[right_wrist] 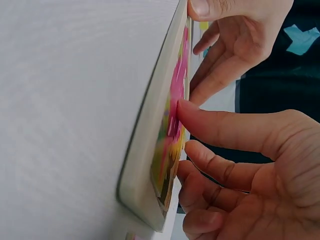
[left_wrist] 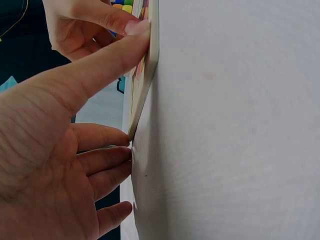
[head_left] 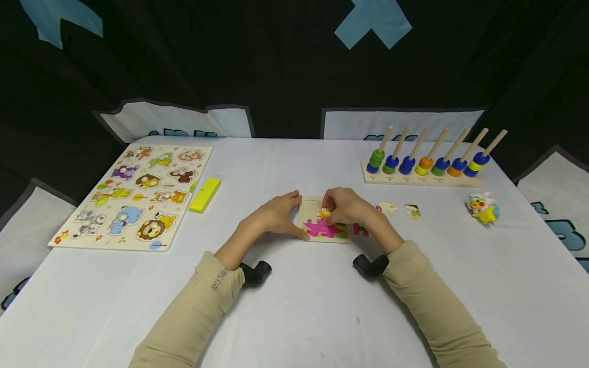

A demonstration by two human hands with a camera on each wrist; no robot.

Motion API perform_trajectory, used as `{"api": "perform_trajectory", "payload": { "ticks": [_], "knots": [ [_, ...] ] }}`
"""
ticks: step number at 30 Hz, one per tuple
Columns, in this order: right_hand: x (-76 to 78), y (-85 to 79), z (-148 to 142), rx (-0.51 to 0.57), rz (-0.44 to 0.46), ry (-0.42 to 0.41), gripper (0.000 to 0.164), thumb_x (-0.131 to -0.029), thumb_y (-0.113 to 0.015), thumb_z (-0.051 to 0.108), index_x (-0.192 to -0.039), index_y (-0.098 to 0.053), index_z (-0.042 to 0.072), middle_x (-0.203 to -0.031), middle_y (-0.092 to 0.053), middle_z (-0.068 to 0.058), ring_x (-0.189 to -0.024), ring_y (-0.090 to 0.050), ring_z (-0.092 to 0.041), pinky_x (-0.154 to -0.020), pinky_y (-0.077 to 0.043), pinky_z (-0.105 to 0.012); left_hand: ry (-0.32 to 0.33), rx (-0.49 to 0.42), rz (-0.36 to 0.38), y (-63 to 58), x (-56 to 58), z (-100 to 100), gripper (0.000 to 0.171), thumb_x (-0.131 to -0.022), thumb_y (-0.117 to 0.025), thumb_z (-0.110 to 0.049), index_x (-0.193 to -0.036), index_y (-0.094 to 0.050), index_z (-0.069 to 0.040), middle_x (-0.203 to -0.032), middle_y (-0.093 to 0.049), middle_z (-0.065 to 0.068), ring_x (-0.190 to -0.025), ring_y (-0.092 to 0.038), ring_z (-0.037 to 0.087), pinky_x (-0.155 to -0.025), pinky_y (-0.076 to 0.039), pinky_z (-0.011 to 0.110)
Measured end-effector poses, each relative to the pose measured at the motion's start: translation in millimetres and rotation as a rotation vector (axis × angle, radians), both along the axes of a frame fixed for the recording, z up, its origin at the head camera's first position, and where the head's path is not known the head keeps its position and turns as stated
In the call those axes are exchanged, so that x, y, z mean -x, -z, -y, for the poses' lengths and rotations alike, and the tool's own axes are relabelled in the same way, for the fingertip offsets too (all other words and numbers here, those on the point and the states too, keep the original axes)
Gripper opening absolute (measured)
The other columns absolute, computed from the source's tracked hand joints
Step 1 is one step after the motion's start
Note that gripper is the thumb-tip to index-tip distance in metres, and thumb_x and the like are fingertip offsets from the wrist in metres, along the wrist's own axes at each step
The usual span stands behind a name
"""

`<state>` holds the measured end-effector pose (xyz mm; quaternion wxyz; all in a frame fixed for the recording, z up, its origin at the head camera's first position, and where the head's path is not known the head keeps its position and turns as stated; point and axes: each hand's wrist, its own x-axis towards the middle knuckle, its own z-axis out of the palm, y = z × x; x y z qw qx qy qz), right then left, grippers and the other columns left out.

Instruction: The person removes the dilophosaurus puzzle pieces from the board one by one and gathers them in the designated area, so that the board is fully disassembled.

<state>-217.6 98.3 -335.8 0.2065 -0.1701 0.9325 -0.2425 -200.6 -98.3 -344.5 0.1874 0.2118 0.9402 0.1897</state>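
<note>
A small wooden jigsaw tray (head_left: 325,242) with a pink picture lies at the table's middle, partly filled with pieces. My left hand (head_left: 276,213) holds it by the left side, its thumb on the near corner and its forefinger at the far corner. My right hand (head_left: 347,207) is over the tray and pinches a yellow jigsaw piece (head_left: 323,212) between thumb and fingers, low against the pink pieces (right_wrist: 177,82). Beside the tray, a dark red and pink piece (head_left: 361,229) is partly hidden by the right forearm. Further right are a pale piece (head_left: 387,207) and a green-brown piece (head_left: 412,211).
At the left lies a large animal puzzle board (head_left: 129,199), with a yellow block (head_left: 205,195) beside it. A peg rack (head_left: 423,180) with coloured rings stands at the back right. A small yellow toy figure (head_left: 483,208) is on the right of the white table (head_left: 313,306).
</note>
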Motion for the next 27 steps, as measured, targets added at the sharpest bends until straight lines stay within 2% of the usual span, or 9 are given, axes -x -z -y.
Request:
{"api": "perform_trajectory", "payload": {
  "ticks": [14, 20, 24, 27],
  "knots": [
    [0.0, 1.4, -1.1, 0.025, -0.004, 0.019, 0.035, -0.076, -0.078, 0.011, -0.105, -0.059, 0.003, -0.090, -0.059, -0.010, -0.084, -0.052, -0.021, -0.073, -0.047, -0.028, 0.004, 0.002, 0.003, 0.8, -0.1, 0.6, 0.100, -0.072, -0.081, -0.045, -0.148, -0.034, 0.000, -0.159, -0.021, 0.015, -0.146, -0.025, 0.034, -0.119, -0.024, 0.047],
    [-1.0, 2.2, 0.1, 0.060, -0.021, -0.018, 0.023, -0.075, -0.073, 0.002, -0.097, -0.064, 0.004, -0.081, -0.058, -0.007, -0.076, -0.051, -0.019, -0.064, -0.043, -0.023, 0.004, -0.004, 0.001, 0.7, 0.2, 1.0, 0.100, -0.072, -0.081, -0.045, -0.148, -0.034, 0.000, -0.159, -0.022, 0.015, -0.145, -0.026, 0.035, -0.118, -0.024, 0.047],
    [-2.6, 1.7, 1.4, 0.067, -0.016, -0.037, 0.033, -0.075, -0.068, -0.002, -0.108, -0.065, 0.002, -0.078, -0.057, -0.007, -0.071, -0.050, -0.018, -0.058, -0.041, -0.021, -0.004, -0.011, 0.001, 0.9, 0.4, 1.4, 0.098, -0.072, -0.081, -0.045, -0.147, -0.035, -0.001, -0.159, -0.023, 0.015, -0.145, -0.027, 0.035, -0.118, -0.025, 0.049],
    [-3.8, 1.8, 1.1, 0.044, -0.025, -0.033, 0.037, -0.075, -0.068, -0.001, -0.112, -0.065, 0.002, -0.080, -0.057, -0.007, -0.073, -0.050, -0.018, -0.059, -0.042, -0.021, -0.006, -0.017, 0.003, 1.2, -0.2, 1.3, 0.098, -0.072, -0.081, -0.044, -0.147, -0.035, -0.001, -0.159, -0.023, 0.015, -0.145, -0.027, 0.035, -0.118, -0.025, 0.049]
  ]
}}
